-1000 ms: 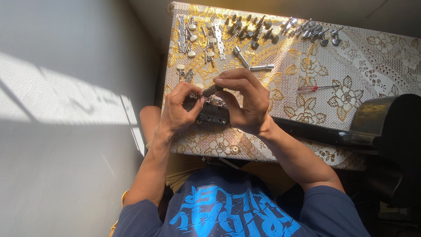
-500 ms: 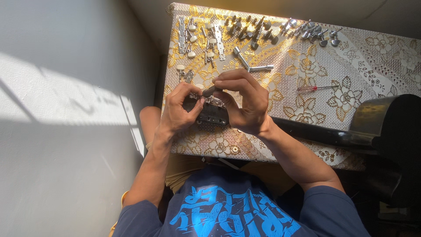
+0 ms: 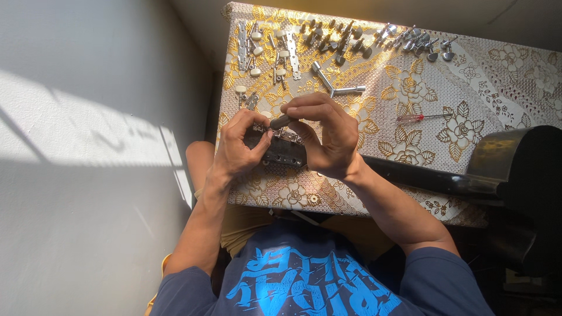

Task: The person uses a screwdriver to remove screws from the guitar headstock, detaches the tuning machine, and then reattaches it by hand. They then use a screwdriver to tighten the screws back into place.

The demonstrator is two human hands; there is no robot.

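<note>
The dark guitar headstock (image 3: 285,153) lies at the near edge of the table, its neck (image 3: 410,174) running right to the black guitar body (image 3: 515,161). My left hand (image 3: 239,147) grips the left end of the headstock, thumb on top. My right hand (image 3: 329,136) curls over the headstock and pinches a small grey cylindrical piece (image 3: 280,122) between fingers and thumb, just above the metal tuner plate. The piece's lower end is hidden by my fingers.
The table wears a gold floral cloth (image 3: 480,93). Several tuning pegs (image 3: 345,36) and metal plates (image 3: 293,50) lie along its far edge. A three-armed metal wrench (image 3: 331,88) and a red-handled screwdriver (image 3: 419,117) lie beyond my hands. A grey wall stands at the left.
Both hands stay on the headstock. My right fingers have shifted only slightly around the small grey piece.
</note>
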